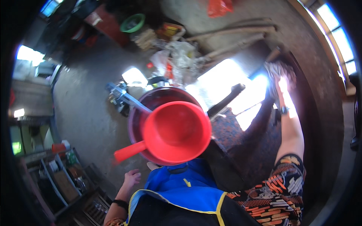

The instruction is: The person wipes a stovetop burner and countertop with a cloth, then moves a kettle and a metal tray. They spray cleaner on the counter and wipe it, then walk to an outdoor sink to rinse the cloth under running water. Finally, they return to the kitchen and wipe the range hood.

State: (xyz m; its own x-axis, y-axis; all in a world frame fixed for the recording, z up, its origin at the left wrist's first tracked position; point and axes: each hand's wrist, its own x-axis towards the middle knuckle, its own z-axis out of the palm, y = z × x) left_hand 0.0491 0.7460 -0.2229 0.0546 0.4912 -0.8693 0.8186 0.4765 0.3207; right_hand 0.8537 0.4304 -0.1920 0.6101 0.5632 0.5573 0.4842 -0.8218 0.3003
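On the right, my right hand [282,87] is stretched out with a crumpled greyish cloth [278,72] under its fingers. The cloth lies against the dark raised edge of a wood-and-stone-patterned surface [226,128], where glare hides detail. My left hand [133,177] hangs low at my side, empty, its fingers loosely bent. In front of me, a red plastic dipper [178,132] sits over a purple bucket [135,127], its handle pointing left. A dark bar [226,101] juts out to the right of the dipper.
A metal-framed object [121,94] stands left of the bucket. Beyond it are clear plastic bags [181,53], a green basin [133,24] and wooden poles [234,29] on the floor. A shelf rack [59,180] with several items stands at lower left. A blue apron [181,195] covers my front.
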